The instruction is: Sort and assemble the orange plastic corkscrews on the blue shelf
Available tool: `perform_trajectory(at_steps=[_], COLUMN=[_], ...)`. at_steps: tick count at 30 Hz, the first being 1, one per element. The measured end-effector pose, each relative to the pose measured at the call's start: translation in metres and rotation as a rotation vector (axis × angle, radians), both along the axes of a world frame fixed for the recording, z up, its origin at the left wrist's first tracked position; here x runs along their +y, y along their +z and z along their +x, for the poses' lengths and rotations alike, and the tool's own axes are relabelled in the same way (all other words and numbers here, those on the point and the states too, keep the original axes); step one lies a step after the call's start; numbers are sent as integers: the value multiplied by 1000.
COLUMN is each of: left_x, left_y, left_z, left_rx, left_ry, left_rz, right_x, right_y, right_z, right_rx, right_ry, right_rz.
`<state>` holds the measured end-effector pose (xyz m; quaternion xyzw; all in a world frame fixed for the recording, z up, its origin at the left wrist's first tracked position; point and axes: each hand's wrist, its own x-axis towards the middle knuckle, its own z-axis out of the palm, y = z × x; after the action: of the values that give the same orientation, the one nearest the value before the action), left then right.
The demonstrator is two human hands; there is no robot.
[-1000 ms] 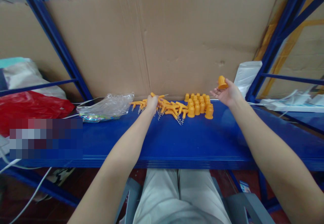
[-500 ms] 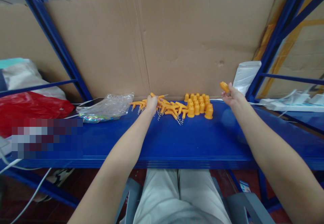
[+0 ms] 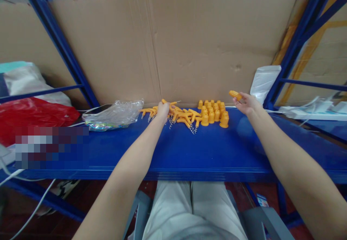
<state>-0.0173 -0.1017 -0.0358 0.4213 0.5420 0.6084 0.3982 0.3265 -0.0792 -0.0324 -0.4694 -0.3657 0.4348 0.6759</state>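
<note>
On the blue shelf (image 3: 189, 149) lies a heap of orange corkscrew pieces (image 3: 184, 116) with metal spirals. My left hand (image 3: 163, 111) rests on the heap's left part, fingers closed round one orange piece. To the right stands a tight group of upright orange caps (image 3: 214, 112). My right hand (image 3: 245, 103) is raised just right of that group and pinches one orange cap (image 3: 234, 95), which lies on its side above the fingers.
A crumpled clear plastic bag (image 3: 114, 115) lies left of the heap. A cardboard sheet (image 3: 173, 45) backs the shelf between blue uprights (image 3: 58, 41). A red bag (image 3: 29, 115) sits far left, a white bag (image 3: 264, 81) and white cables far right. My knees show below the shelf.
My right hand closed from an open palm into a pinch on the cap, dipped, then shifted slightly left toward the standing caps. The cap tipped onto its side. My left hand stayed on the heap.
</note>
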Motion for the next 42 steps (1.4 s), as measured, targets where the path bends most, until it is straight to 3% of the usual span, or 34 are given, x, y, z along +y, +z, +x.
perform_trajectory(at_steps=[4,9,15,23,42], left_x=[-1,-4,-3,2,11], left_y=[1,5,0,-4,-11], left_z=[-1,-5,-13,-16,-17], left_rx=[-45,-104,-135,-112,-80], left_ry=[-68,-255,-378,-387,-444], left_rz=[5,21,-21,-84,-65], right_x=[-12,-30,-39,-44,-37], right_y=[4,6,3,-2,-9], right_z=[-18,-37,-51,-67,-75], right_rx=[-30,-163,-382,-678,-787], right_ry=[74,133,246,237,334], right_rz=[7,1,139,207,270])
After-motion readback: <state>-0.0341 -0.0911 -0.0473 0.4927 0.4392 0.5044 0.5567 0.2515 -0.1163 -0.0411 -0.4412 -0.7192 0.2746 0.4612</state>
